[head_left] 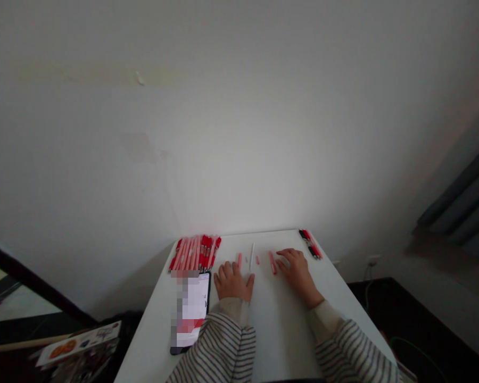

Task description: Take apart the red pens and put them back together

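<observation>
Pen piece (272,263) lies near right hand (298,270); left hand (232,281) rests palm-down.

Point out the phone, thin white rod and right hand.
Phone (191,308), head view: on its lit screen.
Thin white rod (252,256), head view: midway along its length.
Right hand (299,270), head view: back of the hand.

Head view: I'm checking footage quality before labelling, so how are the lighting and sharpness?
Head view: dim overall, the wall brightest around its middle and darker toward the corners; head view: left hand and right hand read clearly, but the small pen parts look soft; head view: blocky pixels cover part of the phone.
</observation>
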Action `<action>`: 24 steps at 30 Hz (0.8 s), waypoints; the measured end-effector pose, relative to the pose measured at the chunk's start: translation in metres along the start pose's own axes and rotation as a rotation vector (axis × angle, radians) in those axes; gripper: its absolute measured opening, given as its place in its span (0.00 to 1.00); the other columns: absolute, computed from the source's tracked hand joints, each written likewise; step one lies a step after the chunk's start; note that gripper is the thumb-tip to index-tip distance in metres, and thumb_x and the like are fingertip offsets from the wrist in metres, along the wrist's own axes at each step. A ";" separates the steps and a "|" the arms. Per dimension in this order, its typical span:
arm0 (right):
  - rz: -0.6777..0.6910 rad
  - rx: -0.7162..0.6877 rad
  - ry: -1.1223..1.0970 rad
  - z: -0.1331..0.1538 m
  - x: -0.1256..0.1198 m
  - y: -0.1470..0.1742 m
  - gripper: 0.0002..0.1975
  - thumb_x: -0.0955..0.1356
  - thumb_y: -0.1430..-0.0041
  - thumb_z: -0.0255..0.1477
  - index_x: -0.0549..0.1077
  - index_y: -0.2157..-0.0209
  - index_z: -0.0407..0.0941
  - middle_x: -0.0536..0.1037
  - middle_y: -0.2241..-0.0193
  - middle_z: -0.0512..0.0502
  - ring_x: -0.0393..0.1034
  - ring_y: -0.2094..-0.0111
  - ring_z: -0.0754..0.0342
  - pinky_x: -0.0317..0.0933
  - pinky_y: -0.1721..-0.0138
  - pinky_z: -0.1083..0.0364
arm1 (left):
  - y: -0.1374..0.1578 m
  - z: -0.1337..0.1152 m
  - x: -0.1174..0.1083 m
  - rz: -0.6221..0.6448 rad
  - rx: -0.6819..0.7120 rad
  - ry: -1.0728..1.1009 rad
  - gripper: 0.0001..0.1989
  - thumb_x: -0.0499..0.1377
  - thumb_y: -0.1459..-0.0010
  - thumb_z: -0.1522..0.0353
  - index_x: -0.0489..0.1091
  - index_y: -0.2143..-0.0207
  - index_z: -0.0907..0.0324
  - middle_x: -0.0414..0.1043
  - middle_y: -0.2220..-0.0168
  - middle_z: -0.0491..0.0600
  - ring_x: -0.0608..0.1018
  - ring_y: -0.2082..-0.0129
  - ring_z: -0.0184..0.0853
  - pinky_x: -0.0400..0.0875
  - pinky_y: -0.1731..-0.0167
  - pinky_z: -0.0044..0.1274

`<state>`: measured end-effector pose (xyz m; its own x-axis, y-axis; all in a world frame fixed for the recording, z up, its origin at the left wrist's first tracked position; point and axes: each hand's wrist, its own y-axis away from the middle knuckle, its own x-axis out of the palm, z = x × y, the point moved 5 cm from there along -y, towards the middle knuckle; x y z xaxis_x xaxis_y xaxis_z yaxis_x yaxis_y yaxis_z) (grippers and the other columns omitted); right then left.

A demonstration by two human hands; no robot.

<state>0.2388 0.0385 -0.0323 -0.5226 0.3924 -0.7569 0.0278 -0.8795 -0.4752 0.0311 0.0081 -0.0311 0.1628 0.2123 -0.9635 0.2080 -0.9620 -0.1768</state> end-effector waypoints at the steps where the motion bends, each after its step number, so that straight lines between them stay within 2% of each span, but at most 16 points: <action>1: 0.007 -0.019 -0.005 0.005 0.000 -0.001 0.13 0.64 0.42 0.32 0.74 0.56 0.47 0.74 0.57 0.44 0.63 0.54 0.49 0.57 0.53 0.50 | 0.000 0.000 0.000 0.001 -0.001 -0.001 0.32 0.54 0.47 0.54 0.61 0.44 0.63 0.59 0.41 0.61 0.58 0.40 0.48 0.50 0.42 0.41; 9: 0.102 -0.096 0.096 0.039 0.007 -0.009 0.15 0.68 0.48 0.29 0.75 0.57 0.51 0.70 0.51 0.43 0.58 0.49 0.44 0.55 0.50 0.44 | -0.001 0.001 0.003 -0.028 0.004 0.008 0.31 0.53 0.47 0.53 0.62 0.45 0.61 0.60 0.42 0.59 0.59 0.41 0.47 0.50 0.43 0.40; 17: 0.112 -0.102 0.129 0.037 0.018 -0.013 0.12 0.67 0.46 0.31 0.75 0.58 0.52 0.70 0.51 0.44 0.57 0.48 0.44 0.53 0.49 0.44 | -0.001 0.001 0.003 -0.039 0.007 0.010 0.31 0.54 0.48 0.53 0.63 0.46 0.60 0.61 0.42 0.59 0.60 0.42 0.48 0.51 0.43 0.40; 24: 0.090 -0.110 0.081 0.037 0.017 -0.013 0.11 0.69 0.47 0.30 0.75 0.60 0.50 0.71 0.51 0.45 0.58 0.48 0.45 0.52 0.47 0.44 | -0.001 0.001 0.004 -0.029 -0.003 0.020 0.33 0.53 0.47 0.53 0.61 0.44 0.63 0.60 0.42 0.60 0.59 0.41 0.48 0.50 0.43 0.41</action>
<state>0.1986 0.0463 -0.0223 -0.4430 0.3378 -0.8304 0.1673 -0.8789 -0.4468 0.0307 0.0099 -0.0348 0.1754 0.2437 -0.9539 0.2158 -0.9549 -0.2042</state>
